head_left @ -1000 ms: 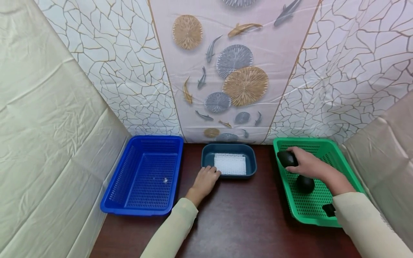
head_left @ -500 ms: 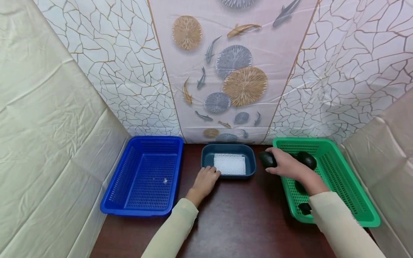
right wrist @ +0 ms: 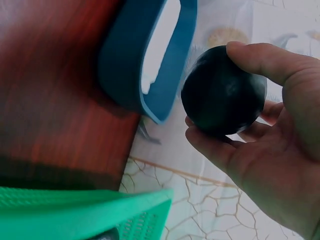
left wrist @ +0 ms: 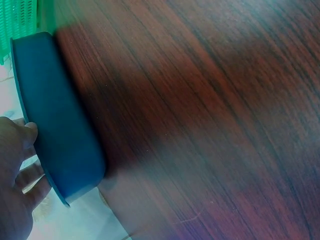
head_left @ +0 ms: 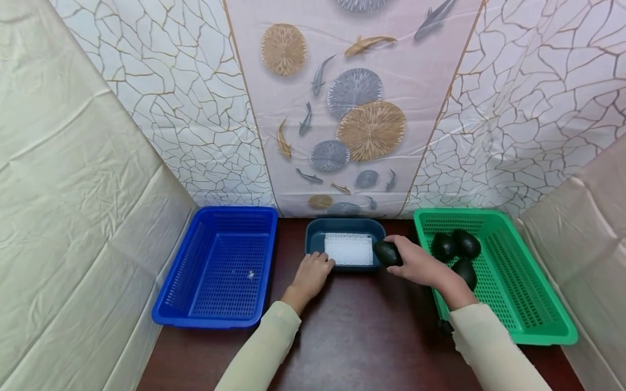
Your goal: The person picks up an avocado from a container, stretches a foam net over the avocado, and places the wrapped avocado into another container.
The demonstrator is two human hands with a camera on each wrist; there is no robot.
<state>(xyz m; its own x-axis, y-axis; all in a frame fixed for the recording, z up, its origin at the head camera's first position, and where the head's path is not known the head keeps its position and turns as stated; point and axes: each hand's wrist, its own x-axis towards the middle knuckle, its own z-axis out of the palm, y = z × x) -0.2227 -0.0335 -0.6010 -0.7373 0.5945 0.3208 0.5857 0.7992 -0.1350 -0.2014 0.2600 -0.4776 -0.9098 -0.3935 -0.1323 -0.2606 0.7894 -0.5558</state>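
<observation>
Over the dark tabletop (head_left: 352, 336) I have the right hand (head_left: 414, 263) gripping an avocado (head_left: 388, 253), now carried out of the basket (head_left: 520, 271) to the right end of the tray (head_left: 315, 239), bringing it near the net (head_left: 348, 248), while the left hand (head_left: 311, 273) pinches the tray's rim.

Your left sleeve (head_left: 261, 347) is long, plain and pale cream with a faint yellow-green cast; your right sleeve (head_left: 494, 350) looks alike, slightly warmer in tone; the left cuff (head_left: 287, 313) and right cuff (head_left: 464, 315) sit loosely, lightly creased; your left grip (head_left: 311, 274) and right grip (head_left: 415, 263) are bare.
</observation>
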